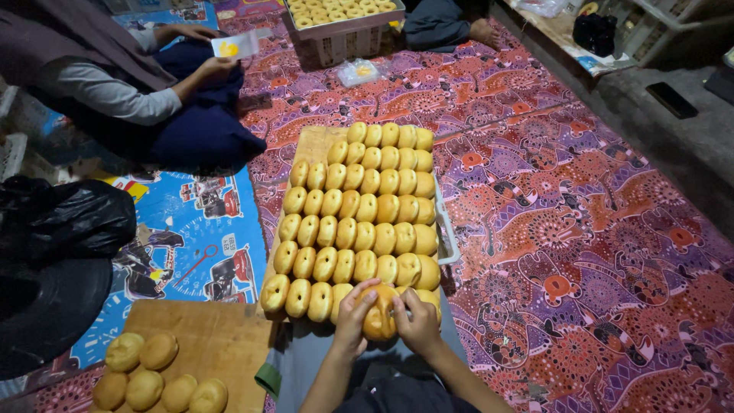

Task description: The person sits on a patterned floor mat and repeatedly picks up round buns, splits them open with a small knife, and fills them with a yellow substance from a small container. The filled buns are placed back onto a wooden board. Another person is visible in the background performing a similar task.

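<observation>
Patterned floor mat point(581, 229) bearing a white crate point(446, 229) of standing golden buns point(359, 222) in filled rows. Left hand point(353, 315) and right hand point(417, 321) clasp one bun point(378, 315) at the near row (apparently last to fill); six wait on a board point(214, 336).

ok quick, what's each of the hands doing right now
Left hand: closed on a bun, at its left side.
Right hand: closed on the same bun, at its right side.
</observation>
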